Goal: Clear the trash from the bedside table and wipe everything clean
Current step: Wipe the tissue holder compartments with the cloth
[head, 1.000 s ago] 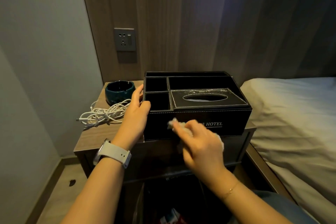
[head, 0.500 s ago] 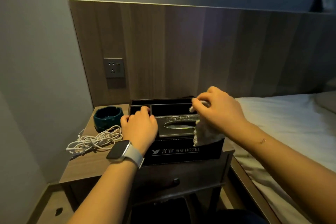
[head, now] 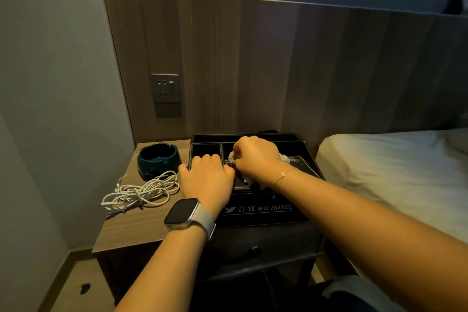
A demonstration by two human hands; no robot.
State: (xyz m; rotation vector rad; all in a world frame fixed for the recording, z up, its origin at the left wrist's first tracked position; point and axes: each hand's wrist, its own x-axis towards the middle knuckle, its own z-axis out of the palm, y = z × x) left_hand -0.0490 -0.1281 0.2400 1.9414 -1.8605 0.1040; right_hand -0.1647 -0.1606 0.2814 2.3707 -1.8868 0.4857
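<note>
Cloth (head: 285, 158) bunched in my right hand (head: 255, 157) presses the organizer box (head: 266, 210); left hand (head: 206, 177) at 9 o'clock grasps its edge.

The worktop (head: 136, 220) and the wall panel (head: 253, 63) behind it look like matt wood grain, while the organiser box (head: 266, 218) looks like black leatherette with pale stitching. The ashtray (head: 159, 161) is glossy dark-teal glazed ceramic, the cable (head: 141, 191) smooth white plastic. The wiping cloth (head: 285, 158) is rough white fabric, and the bed sheet (head: 395, 172) is soft matt cloth.
</note>
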